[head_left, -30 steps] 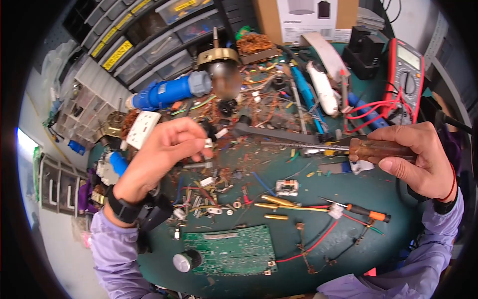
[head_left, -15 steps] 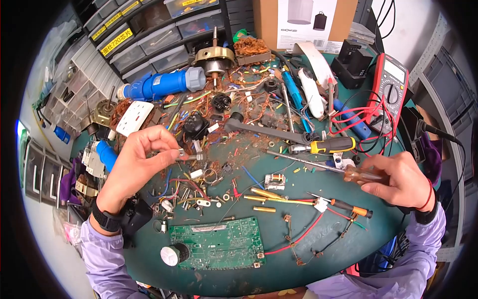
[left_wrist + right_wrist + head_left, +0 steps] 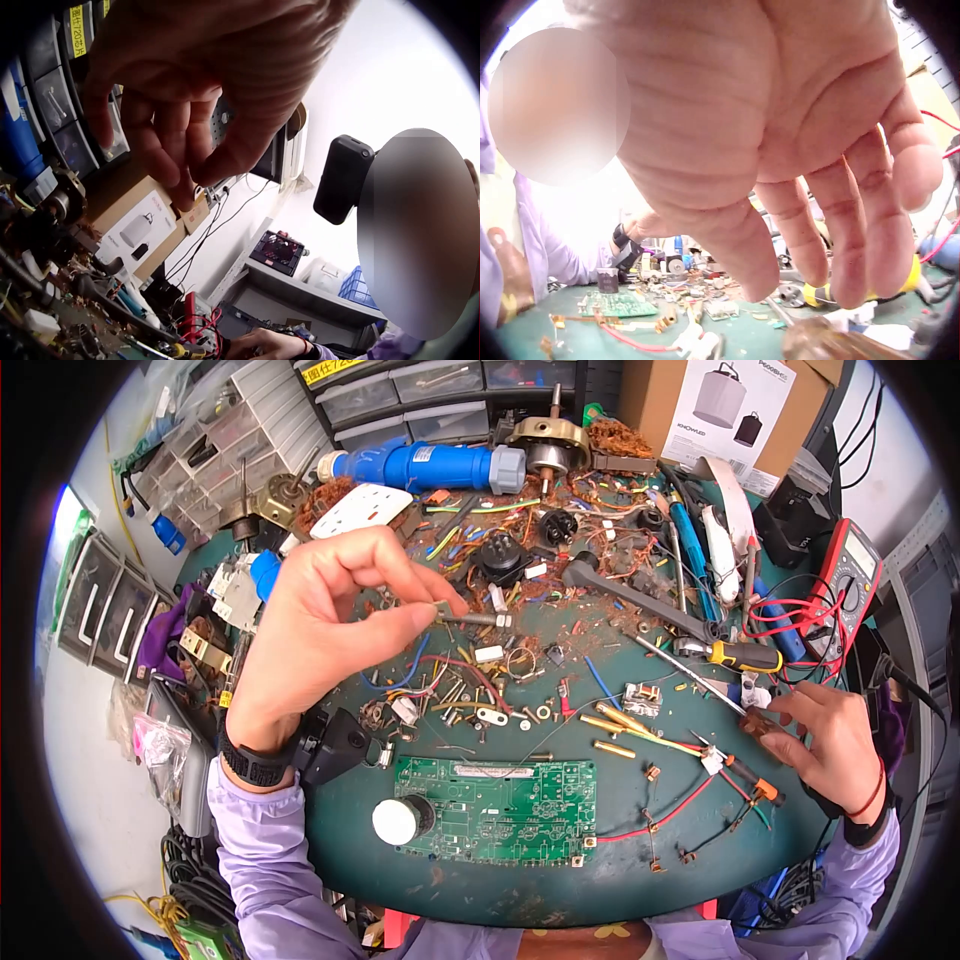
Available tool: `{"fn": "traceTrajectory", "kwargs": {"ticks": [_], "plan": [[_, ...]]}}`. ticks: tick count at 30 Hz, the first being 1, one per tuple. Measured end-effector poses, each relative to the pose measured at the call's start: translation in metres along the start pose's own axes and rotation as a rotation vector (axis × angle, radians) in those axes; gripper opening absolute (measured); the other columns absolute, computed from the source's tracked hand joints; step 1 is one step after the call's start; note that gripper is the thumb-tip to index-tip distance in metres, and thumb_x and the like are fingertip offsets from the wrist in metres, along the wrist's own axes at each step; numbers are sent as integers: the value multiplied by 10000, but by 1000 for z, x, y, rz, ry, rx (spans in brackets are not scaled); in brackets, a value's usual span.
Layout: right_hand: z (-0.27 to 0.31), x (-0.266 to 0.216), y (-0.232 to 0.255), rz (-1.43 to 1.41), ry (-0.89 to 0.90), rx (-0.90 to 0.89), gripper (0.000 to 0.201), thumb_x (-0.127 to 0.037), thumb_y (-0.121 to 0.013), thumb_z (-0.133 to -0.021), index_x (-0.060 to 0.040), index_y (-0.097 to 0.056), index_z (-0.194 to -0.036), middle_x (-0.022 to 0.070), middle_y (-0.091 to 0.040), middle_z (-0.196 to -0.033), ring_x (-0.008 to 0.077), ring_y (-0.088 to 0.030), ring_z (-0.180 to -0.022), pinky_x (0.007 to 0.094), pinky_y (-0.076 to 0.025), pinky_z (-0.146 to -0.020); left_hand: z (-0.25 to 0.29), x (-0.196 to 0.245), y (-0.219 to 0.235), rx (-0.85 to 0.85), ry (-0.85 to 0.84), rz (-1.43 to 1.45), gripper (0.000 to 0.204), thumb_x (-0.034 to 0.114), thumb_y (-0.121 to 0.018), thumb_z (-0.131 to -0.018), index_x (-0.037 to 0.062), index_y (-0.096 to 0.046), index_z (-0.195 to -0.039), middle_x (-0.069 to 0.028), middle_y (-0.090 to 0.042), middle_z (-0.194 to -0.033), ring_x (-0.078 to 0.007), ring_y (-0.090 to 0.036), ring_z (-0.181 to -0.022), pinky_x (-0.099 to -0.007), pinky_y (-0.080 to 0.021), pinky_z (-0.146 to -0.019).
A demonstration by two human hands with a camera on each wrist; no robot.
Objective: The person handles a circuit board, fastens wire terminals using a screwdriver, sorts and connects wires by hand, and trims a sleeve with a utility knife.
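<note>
My left hand hovers over the parts pile, thumb and index finger pinching a small metal piece. Just past those fingertips is a threaded bolt. In the left wrist view the same hand has its fingertips together and mostly hides the piece. At the right, my right hand is over a screwdriver with a long shaft and brown translucent handle. In the right wrist view its fingers extend loosely above the handle, not wrapped around it.
A green circuit board with a white-topped cylinder lies at the front. Several screws and washers, a black-grey wrench and a yellow-black tool lie behind. A red multimeter and blue plug stand further back.
The view has swung left, so the table appears shifted right. My right hand has lowered the screwdriver to the table and its fingers have loosened. My left hand keeps its pinch on the small piece.
</note>
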State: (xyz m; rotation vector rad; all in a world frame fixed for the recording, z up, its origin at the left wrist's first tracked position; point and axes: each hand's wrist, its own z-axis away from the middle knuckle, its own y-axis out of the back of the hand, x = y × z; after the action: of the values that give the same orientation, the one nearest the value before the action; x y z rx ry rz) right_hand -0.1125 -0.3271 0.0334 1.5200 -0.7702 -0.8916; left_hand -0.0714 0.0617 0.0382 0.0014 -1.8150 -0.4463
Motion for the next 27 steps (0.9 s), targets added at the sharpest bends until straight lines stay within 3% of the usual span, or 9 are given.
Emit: {"fn": "traceTrajectory", "kwargs": {"ticks": [1,4,8,11,20,25,27], "plan": [[-6,-6,1,5,0,-8,242,-125,-757,-661,-18,-649,-849,104,-602,-729,273,-606,-623,369,-448,-537,1,0,1,2,2,9,132,-28,-612,-731,65,-521,-756,-139,-683,-873,-167,-625,-835,-300,-469,-785],[-29,-29,3,-47,258,97,159,-32,-703,-669,-41,-655,-820,79,-564,-689,279,-585,-626,381,-443,-529,3,3,3,26,-49,-17,146,-19,-606,-739,67,-488,-749,-142,-678,-859,-167,-628,-825,-285,-479,-755],[-64,-62,1,-58,435,41,173,-50,-674,-623,-67,-619,-786,66,-529,-696,274,-559,-623,390,-432,-515,7,5,9,17,-103,-4,143,12,-619,-760,67,-488,-777,-148,-675,-865,-124,-604,-768,-249,-469,-715],[-87,-80,-13,-108,601,-9,153,-14,-635,-582,-55,-548,-702,65,-499,-668,278,-567,-618,394,-429,-473,6,13,11,-8,0,24,138,23,-627,-778,71,-497,-786,-140,-678,-880,-87,-570,-725,-226,-456,-688],[-104,-110,-38,-217,604,-124,56,-33,-619,-653,-31,-578,-691,103,-564,-675,334,-593,-626,433,-452,-513,6,8,15,-83,-29,48,143,75,-672,-827,72,-529,-831,-109,-681,-890,-62,-584,-758,-194,-450,-664],[-100,-114,-42,-184,543,-181,50,-41,-621,-677,-30,-596,-719,108,-570,-682,339,-597,-645,436,-459,-534,8,15,15,-85,-44,168,233,61,-686,-814,26,-620,-1035,-88,-680,-921,-91,-618,-854,-208,-460,-721],[-99,-114,-44,-190,515,-201,49,-48,-626,-692,-29,-602,-730,111,-577,-692,341,-600,-656,440,-461,-542,8,14,18,-94,-42,151,247,54,-685,-813,18,-631,-1051,-84,-680,-927,-96,-621,-862,-212,-464,-738]]}}
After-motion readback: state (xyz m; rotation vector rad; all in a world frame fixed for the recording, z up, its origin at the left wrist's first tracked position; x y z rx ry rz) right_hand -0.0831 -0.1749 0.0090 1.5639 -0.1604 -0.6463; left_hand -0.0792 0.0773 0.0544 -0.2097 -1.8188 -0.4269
